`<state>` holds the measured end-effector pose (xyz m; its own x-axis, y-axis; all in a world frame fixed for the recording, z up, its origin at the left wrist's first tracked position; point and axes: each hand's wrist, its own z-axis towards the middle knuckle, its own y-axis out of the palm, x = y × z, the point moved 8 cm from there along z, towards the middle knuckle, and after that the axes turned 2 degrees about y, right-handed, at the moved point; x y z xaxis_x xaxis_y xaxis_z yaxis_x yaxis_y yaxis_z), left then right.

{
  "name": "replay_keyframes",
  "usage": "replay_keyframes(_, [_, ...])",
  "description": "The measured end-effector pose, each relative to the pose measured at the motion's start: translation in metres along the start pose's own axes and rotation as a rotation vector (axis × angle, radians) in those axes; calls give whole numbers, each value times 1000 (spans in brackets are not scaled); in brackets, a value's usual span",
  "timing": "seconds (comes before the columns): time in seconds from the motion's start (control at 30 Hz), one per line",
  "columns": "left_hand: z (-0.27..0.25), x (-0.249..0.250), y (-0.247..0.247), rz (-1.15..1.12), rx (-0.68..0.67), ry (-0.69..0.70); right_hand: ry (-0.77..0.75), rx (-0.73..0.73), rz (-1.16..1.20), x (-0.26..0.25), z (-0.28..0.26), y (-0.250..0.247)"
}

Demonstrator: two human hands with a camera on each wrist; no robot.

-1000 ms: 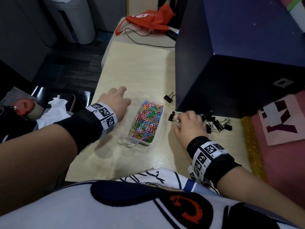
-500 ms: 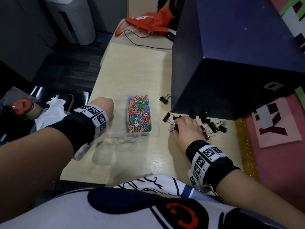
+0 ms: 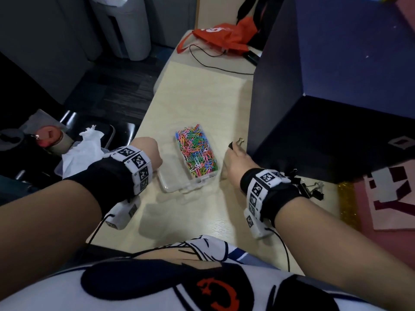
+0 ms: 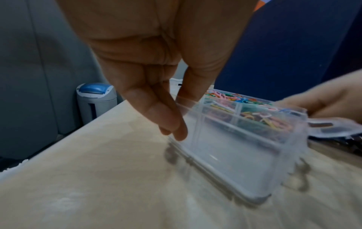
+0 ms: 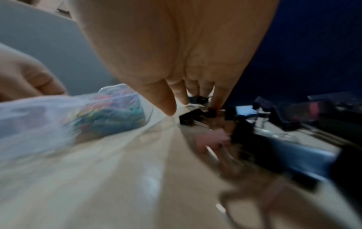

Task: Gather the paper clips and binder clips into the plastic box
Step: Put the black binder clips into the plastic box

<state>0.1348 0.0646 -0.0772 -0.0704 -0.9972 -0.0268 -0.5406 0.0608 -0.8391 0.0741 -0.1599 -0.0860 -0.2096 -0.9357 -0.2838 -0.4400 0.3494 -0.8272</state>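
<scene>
Left hand [image 4: 156, 77] steadies box [image 3: 179, 187] by its near-left wall, fingers straight. Box, full of paper clips [image 3: 197, 151], lies between hands, long axis running away. Right hand [image 3: 235, 160], fingers extended, reaches lone binder clip [image 3: 235, 143] ahead; grasp probably not closed, blurred. Pile [image 3: 310, 189] beside right wrist.

The right hand [image 3: 238, 160] has been moved off the binder clip pile [image 3: 307, 187] and reached forward to the lone binder clip [image 3: 235, 143] by the dark box. The plastic box [image 3: 190, 167] has been turned on the desk, its paper-clip end now angled away. The left hand [image 3: 149, 151] has been drawn back onto the box's empty near corner.
</scene>
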Motion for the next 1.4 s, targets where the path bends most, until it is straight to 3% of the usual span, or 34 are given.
replay_keyframes(0.17, [2, 2, -9, -118, 25, -76, -105, 25, -112, 21, -37, 20])
replay_keyframes(0.23, [5, 9, -7, -186, 27, -73, -98, 4, -53, 35, -47, 36])
replay_keyframes(0.37, [6, 29, 9, -576, -15, -30, -63, -8, 129, 56, -66, 51])
replay_keyframes(0.47, [-9, 51, 9, -547, 13, 55, -71, 239, 45, 64, -85, 22])
replay_keyframes(0.57, [-31, 72, 3, -435, 101, 147, 201, 488, 121, 107, -104, -16])
replay_keyframes(0.63, [-43, 84, 6, -383, 110, 201, 401, 423, 134, 139, -107, -19])
replay_keyframes(0.7, [-53, 100, 11, -356, 111, 295, 486, 224, 127, 157, -103, -6])
replay_keyframes(0.77, [-65, 116, 15, -367, 108, 415, 449, 105, 121, 155, -101, 7])
replay_keyframes(0.83, [-76, 134, 21, -359, 101, 541, 356, 98, 132, 143, -102, 12])
replay_keyframes(0.97, [-93, 172, 40, -95, 127, 740, 190, 75, 122, 112, -103, 27])
replay_keyframes(1.1, [-90, 187, 63, 219, 114, 729, 212, 180, 28, 108, -109, 18])
replay_keyframes(1.2, [-86, 187, 65, 222, 138, 704, 338, 94, 7, 121, -115, 23])
replay_keyframes(1.27, [-83, 181, 64, 217, 152, 682, 327, 28, 41, 120, -115, 32])
replay_keyframes(1.4, [-81, 171, 61, 186, 144, 643, 274, 91, 91, 108, -106, 31])
